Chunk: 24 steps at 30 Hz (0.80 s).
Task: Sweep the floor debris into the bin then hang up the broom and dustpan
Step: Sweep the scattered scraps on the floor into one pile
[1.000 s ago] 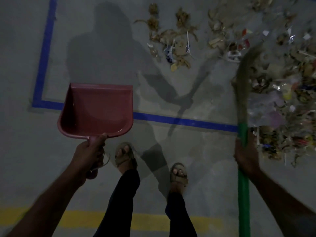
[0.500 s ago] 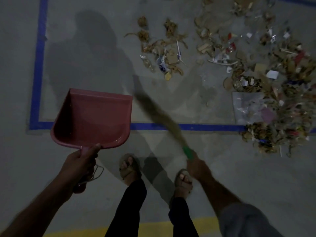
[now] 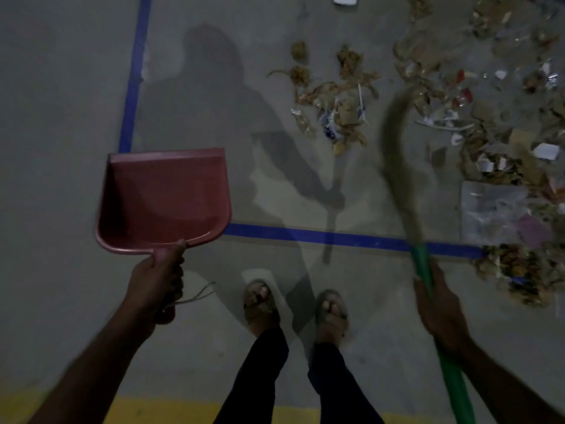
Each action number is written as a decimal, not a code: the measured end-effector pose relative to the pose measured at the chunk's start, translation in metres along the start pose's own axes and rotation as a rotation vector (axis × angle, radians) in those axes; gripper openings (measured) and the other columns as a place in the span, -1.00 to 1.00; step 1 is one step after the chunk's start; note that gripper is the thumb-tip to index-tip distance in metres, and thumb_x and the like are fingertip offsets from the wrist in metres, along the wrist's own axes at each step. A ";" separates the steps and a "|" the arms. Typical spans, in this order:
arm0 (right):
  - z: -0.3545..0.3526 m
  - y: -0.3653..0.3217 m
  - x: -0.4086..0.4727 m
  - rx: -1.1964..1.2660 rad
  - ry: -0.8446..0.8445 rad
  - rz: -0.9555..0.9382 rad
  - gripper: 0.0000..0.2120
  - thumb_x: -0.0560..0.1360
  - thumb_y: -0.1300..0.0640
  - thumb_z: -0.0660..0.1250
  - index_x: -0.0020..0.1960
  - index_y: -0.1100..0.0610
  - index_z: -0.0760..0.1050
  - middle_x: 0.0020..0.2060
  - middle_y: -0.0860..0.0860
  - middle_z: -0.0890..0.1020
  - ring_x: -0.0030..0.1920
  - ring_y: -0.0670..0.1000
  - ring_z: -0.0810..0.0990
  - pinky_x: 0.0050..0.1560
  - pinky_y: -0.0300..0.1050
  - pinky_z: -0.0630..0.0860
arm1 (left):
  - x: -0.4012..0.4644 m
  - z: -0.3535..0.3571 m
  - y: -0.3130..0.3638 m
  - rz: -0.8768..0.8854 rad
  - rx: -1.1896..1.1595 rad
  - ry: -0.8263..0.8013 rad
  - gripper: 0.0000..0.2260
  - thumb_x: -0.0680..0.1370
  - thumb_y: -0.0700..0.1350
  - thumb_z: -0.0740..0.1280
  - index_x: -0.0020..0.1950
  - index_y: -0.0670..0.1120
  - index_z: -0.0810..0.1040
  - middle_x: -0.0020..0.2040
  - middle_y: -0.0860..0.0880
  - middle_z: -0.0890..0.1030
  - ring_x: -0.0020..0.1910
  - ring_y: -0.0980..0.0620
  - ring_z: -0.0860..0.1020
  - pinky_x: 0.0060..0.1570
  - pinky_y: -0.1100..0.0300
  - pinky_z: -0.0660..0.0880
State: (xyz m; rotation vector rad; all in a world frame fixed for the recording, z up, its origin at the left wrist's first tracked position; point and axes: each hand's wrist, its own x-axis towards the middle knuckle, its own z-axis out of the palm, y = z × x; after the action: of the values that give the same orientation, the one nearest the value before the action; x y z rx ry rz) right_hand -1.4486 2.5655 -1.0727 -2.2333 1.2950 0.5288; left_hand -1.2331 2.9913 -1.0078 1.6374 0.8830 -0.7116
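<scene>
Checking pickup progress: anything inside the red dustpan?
The dustpan, held by the left hand, shows a bare red interior with no debris. Dim light could hide fine dust.

The floor (image 3: 61,87) is smooth grey concrete, dimly lit, with soft overlapping shadows (image 3: 214,96) falling across its middle. A blue tape line (image 3: 321,237) runs across it and meets a second blue line (image 3: 134,78) heading away at a corner, marking out a rectangle. A yellow stripe (image 3: 171,408) crosses the near edge of the view.

Smooth red plastic dustpan (image 3: 165,200) — glossy green broom (image 3: 423,270) handle, matt concrete floor (image 3: 61,117).
</scene>
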 end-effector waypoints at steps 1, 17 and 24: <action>0.018 -0.015 -0.007 0.005 -0.055 -0.095 -0.43 0.62 -0.14 0.15 0.59 -0.14 0.07 -0.08 0.20 0.64 -0.24 0.20 0.61 -0.20 -0.02 0.52 | 0.001 -0.011 0.006 -0.006 0.005 0.045 -0.72 0.55 0.11 0.41 -0.14 -0.07 0.49 -0.49 0.07 0.29 -0.59 0.14 0.20 -0.52 0.37 0.15; 0.132 -0.185 0.077 -0.086 -0.422 -0.258 -0.41 0.63 -0.02 0.18 0.60 -0.13 0.04 0.22 0.22 0.55 0.18 0.27 0.57 0.13 0.09 0.52 | 0.027 0.055 0.017 -0.147 -0.018 0.001 -0.68 0.53 0.09 0.42 -0.28 -0.04 0.41 -0.52 0.07 0.24 -0.61 0.13 0.17 -0.52 0.36 0.12; 0.028 -0.097 0.250 0.211 -0.221 0.166 -0.53 0.62 0.03 0.20 0.51 0.01 0.23 0.10 0.13 0.54 -0.09 0.14 0.57 -0.17 -0.10 0.58 | 0.039 0.147 0.052 -0.140 0.027 -0.072 -0.69 0.57 0.05 0.39 -0.27 -0.07 0.41 -0.50 0.06 0.21 -0.59 0.14 0.16 -0.53 0.37 0.11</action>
State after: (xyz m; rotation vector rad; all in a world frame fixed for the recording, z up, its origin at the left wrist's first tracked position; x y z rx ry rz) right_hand -1.2480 2.4527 -1.2126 -1.8510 1.3587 0.6480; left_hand -1.1696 2.8486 -1.0465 1.5743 0.9457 -0.8774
